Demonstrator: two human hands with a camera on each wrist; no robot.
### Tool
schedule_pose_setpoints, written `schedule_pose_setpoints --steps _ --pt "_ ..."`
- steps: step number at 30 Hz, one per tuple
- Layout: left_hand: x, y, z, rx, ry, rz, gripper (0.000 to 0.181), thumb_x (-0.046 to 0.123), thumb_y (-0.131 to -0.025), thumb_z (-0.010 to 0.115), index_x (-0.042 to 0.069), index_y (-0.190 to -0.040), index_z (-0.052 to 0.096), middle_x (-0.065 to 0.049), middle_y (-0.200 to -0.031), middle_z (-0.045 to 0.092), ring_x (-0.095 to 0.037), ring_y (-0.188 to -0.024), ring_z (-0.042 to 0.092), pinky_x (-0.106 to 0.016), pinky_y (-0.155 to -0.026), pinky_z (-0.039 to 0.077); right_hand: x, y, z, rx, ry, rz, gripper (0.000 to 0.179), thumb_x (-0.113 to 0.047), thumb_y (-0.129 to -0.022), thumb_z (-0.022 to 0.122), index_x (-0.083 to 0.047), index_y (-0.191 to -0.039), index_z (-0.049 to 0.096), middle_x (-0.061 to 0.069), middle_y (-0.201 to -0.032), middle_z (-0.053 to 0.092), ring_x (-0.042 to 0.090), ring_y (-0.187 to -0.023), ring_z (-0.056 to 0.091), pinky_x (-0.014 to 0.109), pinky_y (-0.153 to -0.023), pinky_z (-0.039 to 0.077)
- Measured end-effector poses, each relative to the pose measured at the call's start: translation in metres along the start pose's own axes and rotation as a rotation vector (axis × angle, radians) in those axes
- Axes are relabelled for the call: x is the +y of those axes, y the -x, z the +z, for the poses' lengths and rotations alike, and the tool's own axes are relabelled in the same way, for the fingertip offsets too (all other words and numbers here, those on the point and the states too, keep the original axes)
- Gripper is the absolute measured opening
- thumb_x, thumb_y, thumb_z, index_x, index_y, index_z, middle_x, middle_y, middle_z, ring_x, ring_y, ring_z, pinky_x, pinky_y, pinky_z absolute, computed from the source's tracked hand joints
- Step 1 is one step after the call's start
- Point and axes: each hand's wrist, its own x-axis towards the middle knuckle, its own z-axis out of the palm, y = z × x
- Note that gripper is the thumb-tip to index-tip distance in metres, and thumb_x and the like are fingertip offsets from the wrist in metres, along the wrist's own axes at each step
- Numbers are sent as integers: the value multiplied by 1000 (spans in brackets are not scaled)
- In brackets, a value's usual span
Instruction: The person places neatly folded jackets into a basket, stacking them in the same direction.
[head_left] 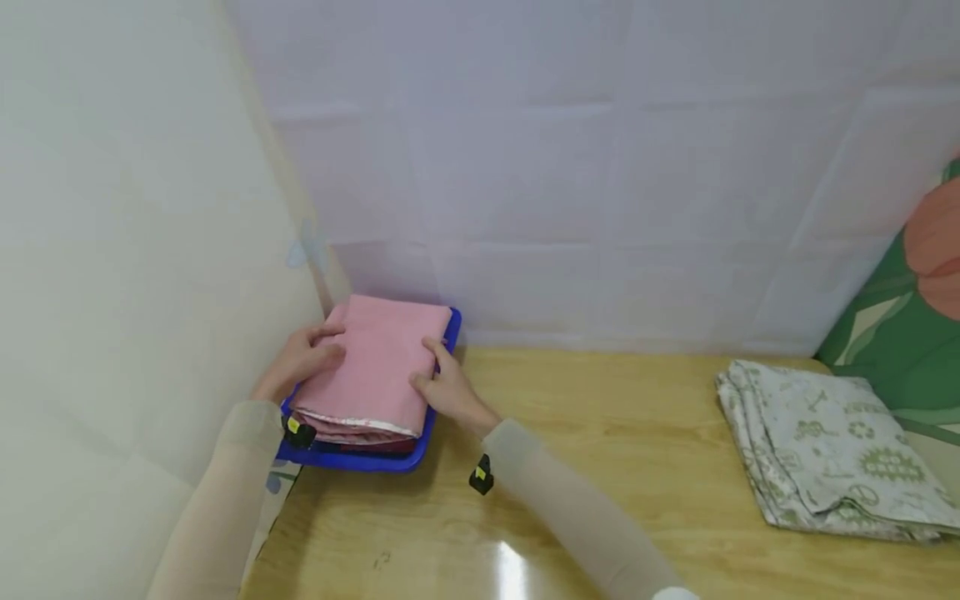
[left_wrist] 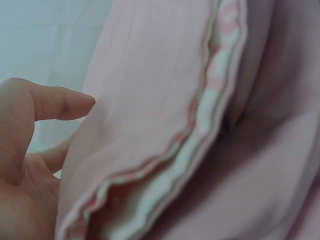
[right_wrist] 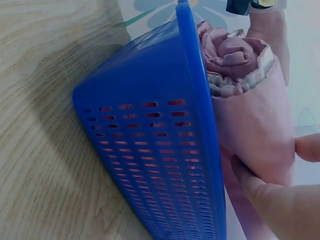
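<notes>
A folded pink cloth (head_left: 382,354) with a white patterned lining along its edge lies on top of a blue plastic basket (right_wrist: 145,85), bulging above the rim. My left hand (head_left: 306,357) rests on the cloth's left side, fingers spread apart over its edge. From the opposite side, my right hand (head_left: 450,385) touches the cloth with thumb and forefinger apart. In the right wrist view, one digit lies against the cloth's side near the rim and another on its upper face. Dark red fabric (head_left: 401,447) shows beneath the pink cloth, and the rest inside is hidden.
The basket stands in the far left corner of a wooden table (head_left: 585,408), against a pale left wall (head_left: 150,208) and a white back sheet (head_left: 510,167). A folded white cloth with green print (head_left: 832,450) lies at the right. Beyond it hangs flowered fabric (head_left: 885,325).
</notes>
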Motion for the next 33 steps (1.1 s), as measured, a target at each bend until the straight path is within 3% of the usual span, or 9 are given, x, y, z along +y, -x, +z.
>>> schedule_pose_setpoints --steps 4,9,13,16,20,23,27,33 --pt "-8 1 1 20 13 -25 65 17 -101 62 -11 -156 43 -34 -164 38 -42 -151 35 -56 -126 31 1 1 5 -30 -20 22 74 1 -99 62 -6 -166 32 25 -169 35 39 -139 58 42 -105 58" --pt "-20 -1 5 23 31 -67 71 19 -102 60 -14 -159 33 -35 -167 32 -44 -152 32 -60 -128 27 4 2 9 -34 -27 29 76 5 -98 61 -4 -167 30 26 -164 41 41 -129 65 41 -98 62" --pt "-25 0 10 -14 -11 -97 74 23 -103 59 -14 -160 30 -35 -172 15 -49 -159 20 -62 -130 20 6 2 10 -42 -19 21 75 5 -98 62 -1 -166 30 28 -158 46 42 -124 68 40 -96 63" --pt "-25 2 15 -55 -44 -111 75 24 -104 60 -14 -161 27 -39 -171 12 -55 -158 17 -66 -130 19 9 1 9 -36 -20 17 73 4 -98 62 1 -164 32 28 -158 46 43 -129 65 43 -101 61" --pt "-21 2 18 -63 -83 -115 74 25 -106 61 -13 -161 29 -42 -168 18 -58 -155 23 -68 -127 24 12 2 6 0 -14 8 70 3 -98 62 3 -163 35 27 -161 44 44 -139 58 45 -107 58" --pt "-19 2 16 -31 -93 -99 70 24 -107 60 -13 -159 32 -39 -171 12 -59 -156 18 -68 -128 21 12 4 3 36 -2 -15 69 2 -97 61 3 -162 37 26 -162 44 44 -141 56 43 -107 58" --pt "-15 5 12 -19 -56 -72 70 24 -110 58 -13 -161 27 -38 -171 14 -59 -157 17 -70 -127 21 9 7 2 99 38 -55 62 0 -97 65 4 -156 46 26 -151 54 39 -132 62 36 -102 60" --pt "-7 13 8 -13 -55 -75 75 34 -110 58 -8 -163 27 -37 -168 27 -59 -152 29 -71 -123 31 2 13 -1 127 46 -74 51 -3 -97 71 1 -146 55 26 -135 62 36 -119 68 34 -91 63"
